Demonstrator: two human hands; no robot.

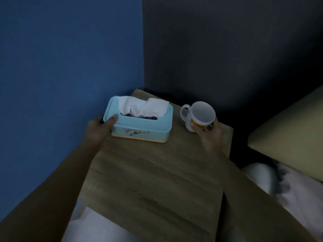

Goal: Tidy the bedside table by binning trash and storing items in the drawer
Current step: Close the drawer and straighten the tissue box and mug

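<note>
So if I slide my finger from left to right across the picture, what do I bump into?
Blue wall → left hand → tissue box → mug → right hand → pillow.

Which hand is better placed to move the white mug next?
The right hand. It already grips the white mug at the table's right rear. The left hand is busy on the left end of the blue tissue box, farther from the mug.
</note>
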